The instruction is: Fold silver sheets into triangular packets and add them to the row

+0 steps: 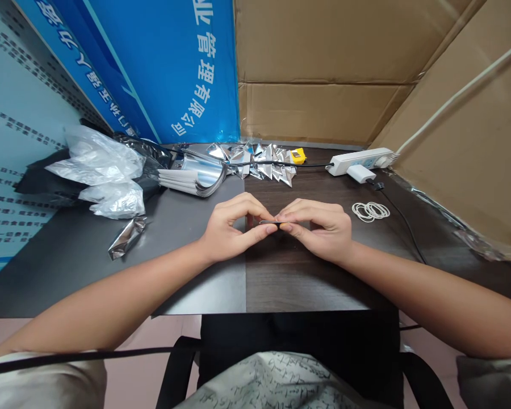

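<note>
Over the middle of the desk, my left hand [237, 226] and my right hand [319, 227] meet fingertip to fingertip. Between them they pinch a thin, flat dark piece [277, 222], seen edge-on, so its kind cannot be made out. Thumbs press from below and fingers from above on both sides. A stack of curved silvery-white sheets [196, 176] lies beyond my left hand. Behind both hands is a row of folded silver foil packets [264, 162]. White rubber bands [370, 212] lie to the right of my right hand.
Clear plastic bags [106, 165] and a silver foil pouch [128, 238] are on the left. A yellow item [298, 156] sits by the packets. At back right, a white power strip [361, 159] holds a charger [361, 174], with cables. Cardboard panels [315, 74] wall the back.
</note>
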`<state>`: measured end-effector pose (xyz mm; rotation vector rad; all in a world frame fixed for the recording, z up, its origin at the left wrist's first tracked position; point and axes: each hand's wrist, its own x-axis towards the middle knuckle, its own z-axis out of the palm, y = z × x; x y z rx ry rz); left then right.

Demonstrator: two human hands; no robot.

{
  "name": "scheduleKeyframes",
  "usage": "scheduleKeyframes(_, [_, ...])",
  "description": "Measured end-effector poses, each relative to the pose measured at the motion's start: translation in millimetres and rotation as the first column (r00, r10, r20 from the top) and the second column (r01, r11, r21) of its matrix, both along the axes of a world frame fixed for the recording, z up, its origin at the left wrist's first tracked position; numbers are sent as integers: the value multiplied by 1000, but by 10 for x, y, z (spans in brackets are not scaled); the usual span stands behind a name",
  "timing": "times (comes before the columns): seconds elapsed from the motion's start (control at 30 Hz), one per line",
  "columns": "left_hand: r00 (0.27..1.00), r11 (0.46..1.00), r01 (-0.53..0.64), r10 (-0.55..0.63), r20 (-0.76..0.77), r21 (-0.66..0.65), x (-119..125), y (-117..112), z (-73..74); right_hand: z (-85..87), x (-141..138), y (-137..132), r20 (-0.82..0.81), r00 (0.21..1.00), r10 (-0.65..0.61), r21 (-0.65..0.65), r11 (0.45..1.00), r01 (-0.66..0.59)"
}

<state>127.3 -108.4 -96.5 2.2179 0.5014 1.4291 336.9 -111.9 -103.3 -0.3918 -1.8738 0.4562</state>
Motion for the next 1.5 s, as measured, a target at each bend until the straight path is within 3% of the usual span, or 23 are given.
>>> scheduleKeyframes(0.3, [997,999,-38,39,72,-21,2,-2,6,13,5,-15,-30,998,-48,-79,996,45])
scheduleKeyframes(0.47, [995,997,-64,61,83,30,2,13,-4,14,3,-20,-20,998,-63,-92,994,60])
scheduleKeyframes(0.87, [998,997,-54,53,17,56,-3,25,8,26,-4,-31,-34,995,-92,-98,991,88])
scheduleKeyframes(1.2, [997,996,-76,74,37,49,6,14,11,22,2,-42,-34,998,-49,-199,979,41])
scheduleKeyframes(1.37, [1000,991,10,-7,23,-134,-4,9,-13,33,-23,-79,-69,994,-90,-314,947,64])
scheduleKeyframes(1.5, [996,936,-1,-30,-82,-353,-6,3,-38,22,-54,-77,-118,980,-161,-519,851,78])
